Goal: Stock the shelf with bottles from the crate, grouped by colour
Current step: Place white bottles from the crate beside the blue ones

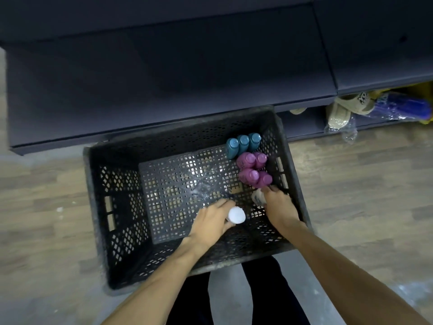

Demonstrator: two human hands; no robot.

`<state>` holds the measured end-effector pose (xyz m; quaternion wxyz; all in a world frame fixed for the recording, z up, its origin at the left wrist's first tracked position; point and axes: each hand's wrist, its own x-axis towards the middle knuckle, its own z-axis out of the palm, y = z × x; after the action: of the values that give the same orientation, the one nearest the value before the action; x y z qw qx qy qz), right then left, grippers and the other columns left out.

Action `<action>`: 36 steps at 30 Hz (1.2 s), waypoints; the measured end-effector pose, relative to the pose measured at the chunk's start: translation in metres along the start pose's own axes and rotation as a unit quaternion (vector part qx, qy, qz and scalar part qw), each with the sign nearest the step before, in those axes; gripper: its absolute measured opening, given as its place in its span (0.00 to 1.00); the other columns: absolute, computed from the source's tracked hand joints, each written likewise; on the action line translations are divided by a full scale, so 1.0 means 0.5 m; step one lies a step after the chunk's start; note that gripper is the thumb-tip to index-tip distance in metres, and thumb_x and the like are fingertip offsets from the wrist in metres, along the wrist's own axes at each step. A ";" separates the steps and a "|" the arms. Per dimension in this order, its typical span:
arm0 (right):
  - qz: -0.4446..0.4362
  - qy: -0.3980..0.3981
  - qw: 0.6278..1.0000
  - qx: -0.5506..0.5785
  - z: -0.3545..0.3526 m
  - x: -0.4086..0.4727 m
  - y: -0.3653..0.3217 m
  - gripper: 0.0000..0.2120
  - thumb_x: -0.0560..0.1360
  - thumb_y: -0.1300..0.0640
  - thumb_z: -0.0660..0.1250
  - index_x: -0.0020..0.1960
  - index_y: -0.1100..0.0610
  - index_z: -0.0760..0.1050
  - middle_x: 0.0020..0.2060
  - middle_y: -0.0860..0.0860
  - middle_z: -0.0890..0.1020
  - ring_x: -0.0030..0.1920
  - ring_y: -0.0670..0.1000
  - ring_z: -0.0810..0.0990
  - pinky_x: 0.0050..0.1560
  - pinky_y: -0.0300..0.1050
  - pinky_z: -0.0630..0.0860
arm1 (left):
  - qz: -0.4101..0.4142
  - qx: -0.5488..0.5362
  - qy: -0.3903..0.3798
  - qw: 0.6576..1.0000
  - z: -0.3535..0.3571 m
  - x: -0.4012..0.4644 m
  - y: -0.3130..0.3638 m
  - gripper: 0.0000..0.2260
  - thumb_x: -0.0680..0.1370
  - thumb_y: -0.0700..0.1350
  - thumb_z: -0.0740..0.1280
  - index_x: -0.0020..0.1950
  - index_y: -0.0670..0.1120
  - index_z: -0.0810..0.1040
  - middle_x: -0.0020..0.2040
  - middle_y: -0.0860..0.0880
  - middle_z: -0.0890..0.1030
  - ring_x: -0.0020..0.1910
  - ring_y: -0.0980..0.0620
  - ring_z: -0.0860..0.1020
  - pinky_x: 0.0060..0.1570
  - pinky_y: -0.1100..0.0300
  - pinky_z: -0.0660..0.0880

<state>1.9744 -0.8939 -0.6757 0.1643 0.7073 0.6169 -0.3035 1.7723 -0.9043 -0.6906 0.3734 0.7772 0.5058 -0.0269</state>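
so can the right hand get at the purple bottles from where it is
Probably yes. The right hand is already inside the crate, just short of the purple bottles, with nothing between. But it already grips a white bottle, so it would have to set that down first.

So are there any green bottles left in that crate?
No, the crate holds only three blue bottles, four pink bottles and the white ones in the person's hands.
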 end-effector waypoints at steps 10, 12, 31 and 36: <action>-0.081 0.045 0.995 0.027 -0.272 -0.177 -0.093 0.24 0.73 0.64 0.69 0.68 0.54 0.72 0.61 0.54 0.76 0.58 0.60 0.78 0.56 0.51 0.74 | -0.019 -0.023 0.145 0.989 -0.276 -0.125 0.086 0.20 0.71 0.55 0.75 0.58 0.50 0.75 0.49 0.51 0.81 0.46 0.46 0.79 0.42 0.53 0.76; -0.112 0.065 0.991 0.027 -0.338 -0.214 -0.115 0.23 0.73 0.63 0.70 0.67 0.54 0.73 0.61 0.53 0.76 0.59 0.58 0.77 0.58 0.49 0.72 | -0.044 -0.046 0.171 0.983 -0.340 -0.143 0.110 0.22 0.68 0.58 0.76 0.57 0.52 0.75 0.49 0.53 0.81 0.48 0.48 0.79 0.43 0.52 0.76; -0.326 0.212 0.919 -0.070 -0.927 -0.512 -0.293 0.16 0.75 0.54 0.71 0.62 0.48 0.75 0.56 0.44 0.77 0.56 0.46 0.73 0.56 0.43 0.70 | 0.099 -0.115 0.351 0.924 -0.910 -0.314 0.322 0.18 0.63 0.59 0.77 0.50 0.56 0.80 0.43 0.59 0.82 0.44 0.58 0.80 0.47 0.49 0.78; -0.351 0.267 0.897 -0.024 -1.080 -0.625 -0.308 0.17 0.72 0.52 0.71 0.59 0.41 0.75 0.55 0.44 0.80 0.51 0.47 0.79 0.53 0.48 0.78 | 0.167 -0.114 0.379 0.903 -1.038 -0.382 0.413 0.17 0.64 0.59 0.77 0.48 0.54 0.81 0.41 0.58 0.83 0.38 0.57 0.82 0.43 0.50 0.79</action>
<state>1.9298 -0.7795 -0.0449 -0.1072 0.4948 0.8530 -0.1268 1.6715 -0.7785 -0.1230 0.2389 0.7537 0.4716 0.3904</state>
